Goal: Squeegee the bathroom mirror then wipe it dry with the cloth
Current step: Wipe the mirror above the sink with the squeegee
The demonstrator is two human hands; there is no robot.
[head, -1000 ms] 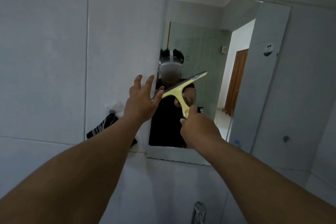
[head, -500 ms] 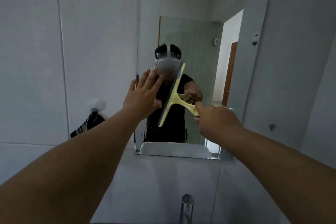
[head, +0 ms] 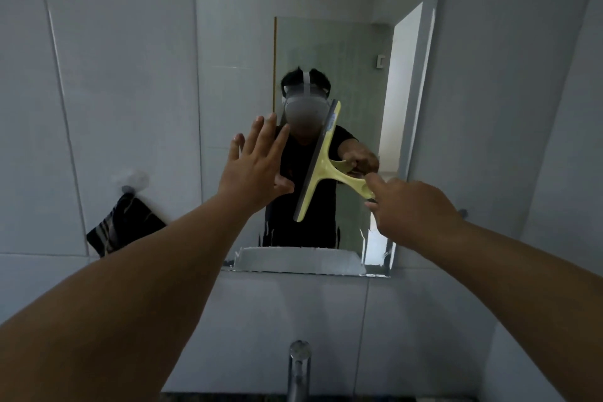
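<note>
A dark striped cloth [head: 125, 225] hangs from a wall hook at 9 o'clock, well apart from the mirror [head: 313, 42]. The left hand [head: 257, 166] is raised before the glass with fingers spread and holds nothing. Just beside it, toward 3 o'clock, the yellow squeegee [head: 321, 161] stands near upright, top tilted toward 1 o'clock, against the mirror's centre. The right hand [head: 409, 206] grips its handle. A chrome faucet [head: 298, 369] sits at 6 o'clock.
</note>
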